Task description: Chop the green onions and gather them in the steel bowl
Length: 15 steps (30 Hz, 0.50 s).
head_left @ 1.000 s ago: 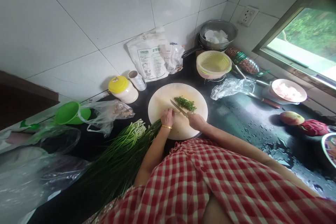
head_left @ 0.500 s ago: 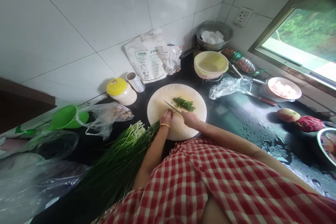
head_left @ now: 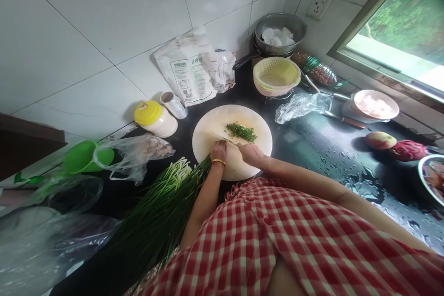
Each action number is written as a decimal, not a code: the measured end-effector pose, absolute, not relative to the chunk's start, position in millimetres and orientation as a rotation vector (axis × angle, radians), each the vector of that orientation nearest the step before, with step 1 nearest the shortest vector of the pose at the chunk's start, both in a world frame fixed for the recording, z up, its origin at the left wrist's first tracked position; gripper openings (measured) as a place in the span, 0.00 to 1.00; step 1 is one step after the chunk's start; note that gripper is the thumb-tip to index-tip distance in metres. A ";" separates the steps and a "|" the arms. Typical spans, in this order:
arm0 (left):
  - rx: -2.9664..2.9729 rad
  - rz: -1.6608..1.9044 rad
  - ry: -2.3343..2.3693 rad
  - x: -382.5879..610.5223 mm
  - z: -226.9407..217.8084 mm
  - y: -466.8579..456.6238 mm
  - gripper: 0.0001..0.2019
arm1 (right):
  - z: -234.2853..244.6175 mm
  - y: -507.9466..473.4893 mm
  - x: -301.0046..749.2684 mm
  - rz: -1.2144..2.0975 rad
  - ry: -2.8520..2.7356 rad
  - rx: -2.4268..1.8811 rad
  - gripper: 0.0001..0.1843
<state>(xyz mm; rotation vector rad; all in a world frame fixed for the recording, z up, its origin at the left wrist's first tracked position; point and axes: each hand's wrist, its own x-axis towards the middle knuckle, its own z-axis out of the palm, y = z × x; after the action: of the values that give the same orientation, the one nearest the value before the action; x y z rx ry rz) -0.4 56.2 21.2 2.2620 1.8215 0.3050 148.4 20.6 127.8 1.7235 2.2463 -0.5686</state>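
A round white cutting board [head_left: 211, 125] lies on the dark counter. My left hand [head_left: 219, 151], with a gold bangle at the wrist, is closed down on the tips of a long bunch of green chives [head_left: 163, 208] at the board's near edge. My right hand [head_left: 250, 153] grips the handle of a knife [head_left: 225, 138], whose blade lies across the board just beyond my left fingers. A small heap of chopped chives [head_left: 242, 132] sits on the board right of the blade.
Behind the board: a yellow-lidded jar [head_left: 155, 119], a small cup [head_left: 174, 104], a white pouch [head_left: 187, 74], stacked colanders [head_left: 276, 76], a metal pot [head_left: 279, 34]. To the left a green cup [head_left: 83, 157] and plastic bags [head_left: 135, 151]. To the right a bowl [head_left: 373, 107], fruit [head_left: 380, 140], wet counter [head_left: 333, 157].
The knife blade has come down from a raised slant to lie low on the board next to my left fingers. The view has shifted slightly; the hands stay in place.
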 end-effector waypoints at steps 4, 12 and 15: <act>2.256 0.214 1.859 -0.3 20.5 55.0 0.13 | 122.9 17.2 146.1 -0.597 2.298 1.709 0.18; 2.289 0.492 1.835 -1.9 7.1 56.4 0.10 | 119.7 27.8 147.7 -0.623 2.364 1.623 0.18; 2.291 0.612 1.799 -2.8 2.4 56.0 0.09 | 114.9 35.0 146.1 -0.592 2.388 1.616 0.18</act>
<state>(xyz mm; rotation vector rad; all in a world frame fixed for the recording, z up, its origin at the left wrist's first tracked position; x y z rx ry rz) -2.8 56.0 2.4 2.2906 1.7989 0.6119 146.1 35.0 114.9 1.6159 2.3881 -0.5924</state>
